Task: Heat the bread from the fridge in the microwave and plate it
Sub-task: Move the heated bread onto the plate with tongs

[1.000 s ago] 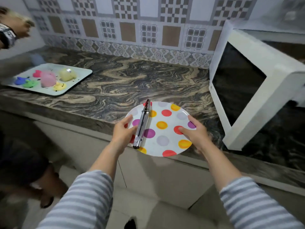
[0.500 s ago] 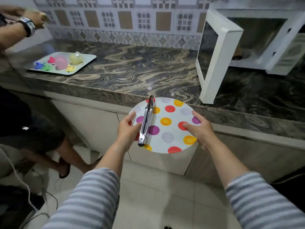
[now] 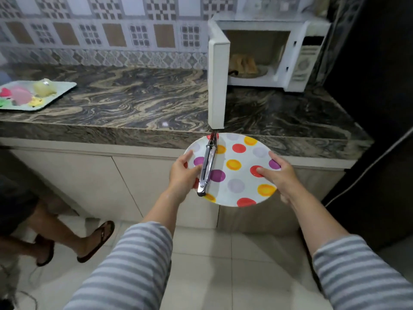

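I hold a white plate with coloured dots point(image 3: 242, 175) in front of the counter's edge, below the microwave door. My left hand point(image 3: 182, 175) grips its left rim, thumb pressing a pair of metal tongs point(image 3: 207, 167) that lie shut on the plate. My right hand point(image 3: 276, 173) grips the right rim, thumb on top. The white microwave point(image 3: 299, 52) stands on the counter at the back right with its door point(image 3: 218, 81) swung open toward me. Inside, brown bread point(image 3: 243, 63) sits on the turntable.
The marble counter point(image 3: 134, 99) runs across the view. A pale tray point(image 3: 64, 90) with colourful toys lies at its far left. Another person's legs in sandals point(image 3: 96, 240) stand on the tiled floor at the left. A dark appliance with a cable fills the right side.
My view has swung right and pulled back, so the microwave's open cavity and the bread now show. The plate, still in both hands, sits lower, off the counter's edge.
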